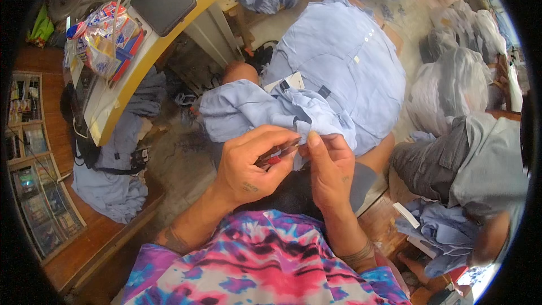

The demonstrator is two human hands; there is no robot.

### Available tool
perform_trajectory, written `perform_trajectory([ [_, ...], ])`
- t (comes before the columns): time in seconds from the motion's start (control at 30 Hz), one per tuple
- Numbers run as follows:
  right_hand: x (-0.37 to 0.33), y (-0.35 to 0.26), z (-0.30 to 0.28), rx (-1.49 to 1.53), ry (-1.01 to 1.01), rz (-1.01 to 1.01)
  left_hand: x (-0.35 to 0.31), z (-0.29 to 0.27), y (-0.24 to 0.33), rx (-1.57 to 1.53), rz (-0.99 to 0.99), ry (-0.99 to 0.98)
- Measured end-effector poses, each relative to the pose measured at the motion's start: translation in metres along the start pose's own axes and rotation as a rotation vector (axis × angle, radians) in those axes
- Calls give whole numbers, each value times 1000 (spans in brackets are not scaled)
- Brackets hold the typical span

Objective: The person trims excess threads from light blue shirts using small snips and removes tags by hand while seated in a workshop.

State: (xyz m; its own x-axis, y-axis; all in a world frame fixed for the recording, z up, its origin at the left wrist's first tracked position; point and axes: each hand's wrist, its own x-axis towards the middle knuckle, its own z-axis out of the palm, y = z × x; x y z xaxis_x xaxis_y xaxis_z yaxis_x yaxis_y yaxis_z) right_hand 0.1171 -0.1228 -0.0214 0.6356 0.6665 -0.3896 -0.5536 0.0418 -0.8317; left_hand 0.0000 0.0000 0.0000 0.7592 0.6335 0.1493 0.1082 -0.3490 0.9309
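Note:
My left hand (248, 164) is closed around small thread snips (289, 149), dark metal with a bit of red showing between the fingers. The blade end points at the edge of a light blue shirt (240, 107) lying over my lap. My right hand (332, 170) pinches that shirt's edge between thumb and fingers, close beside the snips. A dark label (302, 120) shows just beyond my fingertips, and a white tag (292, 82) lies behind the bunched cloth. Whether the blades touch a thread is too small to tell.
A large heap of light blue shirts (339, 51) lies in front of me. On the left, a yellow-edged table (195, 8) carries a dark phone (164, 4) and a colourful plastic packet (107, 42). Plastic-wrapped bundles (451, 85) stand at right, near another person in grey (485, 152).

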Motion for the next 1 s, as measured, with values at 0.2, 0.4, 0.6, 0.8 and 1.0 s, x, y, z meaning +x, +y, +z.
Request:
perform_trajectory([
  [0.2,20,-3,6,-17,9,-108,24,2,-9,19,80,64],
  [0.4,35,-8,6,-5,25,-151,41,7,-17,-32,80,83],
  [0.6,41,-11,6,-60,62,-191,50,13,-23,-42,24,79],
  [0.8,43,-12,2,51,57,-93,45,23,-18,-397,-355,82],
  [1.0,43,-12,3,161,98,-46,43,17,-16,-550,-459,24],
])
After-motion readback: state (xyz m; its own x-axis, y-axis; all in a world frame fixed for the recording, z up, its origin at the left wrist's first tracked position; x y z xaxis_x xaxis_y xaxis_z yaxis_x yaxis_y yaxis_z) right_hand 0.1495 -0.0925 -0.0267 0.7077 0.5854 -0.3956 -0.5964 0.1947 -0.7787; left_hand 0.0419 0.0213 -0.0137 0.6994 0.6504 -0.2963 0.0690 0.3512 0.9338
